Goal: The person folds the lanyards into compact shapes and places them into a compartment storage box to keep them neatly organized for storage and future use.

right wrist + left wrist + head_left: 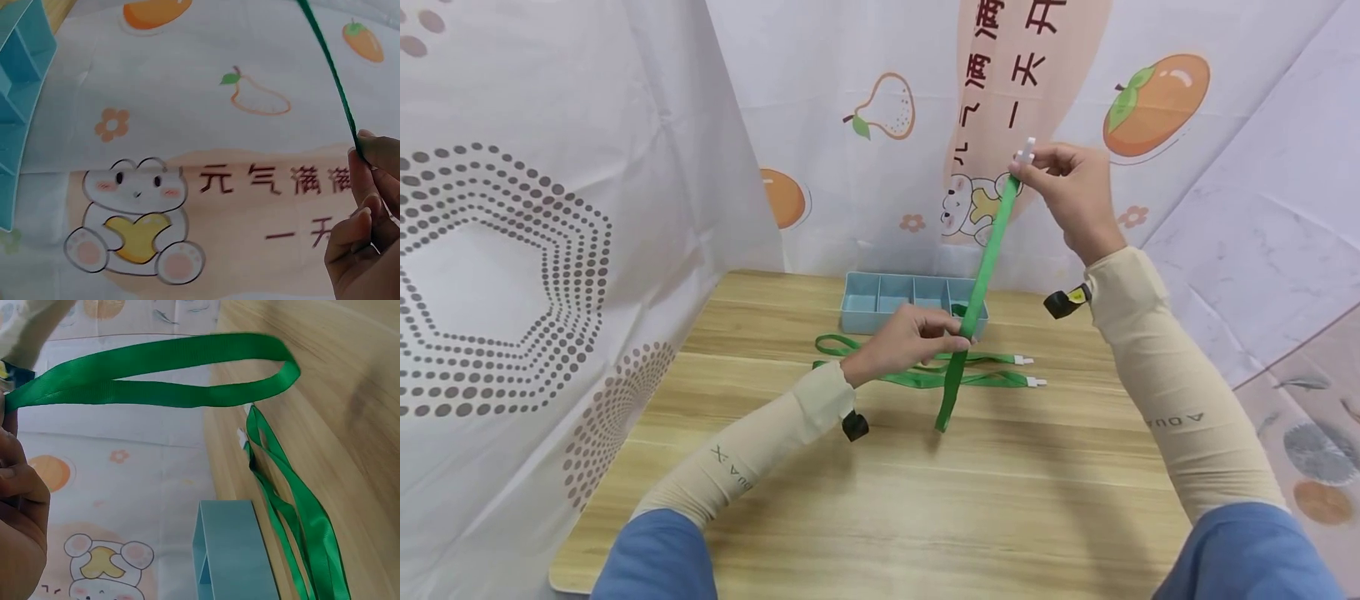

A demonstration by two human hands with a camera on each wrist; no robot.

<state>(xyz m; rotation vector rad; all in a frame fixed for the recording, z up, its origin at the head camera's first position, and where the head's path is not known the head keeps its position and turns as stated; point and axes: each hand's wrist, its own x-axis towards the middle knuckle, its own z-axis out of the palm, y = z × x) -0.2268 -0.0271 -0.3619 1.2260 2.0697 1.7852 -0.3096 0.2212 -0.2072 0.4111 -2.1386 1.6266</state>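
Observation:
A green lanyard [988, 258] with a white plastic clip [1027, 150] is stretched at a slant between both hands. High on the right, my right hand [1075, 196] pinches it just below the clip. Lower down, my left hand [910, 340] pinches the strap between thumb and fingers, and the looped end hangs beneath. That loop spreads wide in the left wrist view, where part of the left hand [22, 512] shows. In the right wrist view, the strap [337, 87] runs edge-on to the pinching fingertips [369, 147]; the clip is hidden there.
Two more green lanyards [925, 381] with white clips lie on the wooden table [880, 517] behind the left hand. At the back stands a blue divided tray [859, 322]; something green shows in its rightmost compartment. A printed cloth [850, 208] hangs behind the table.

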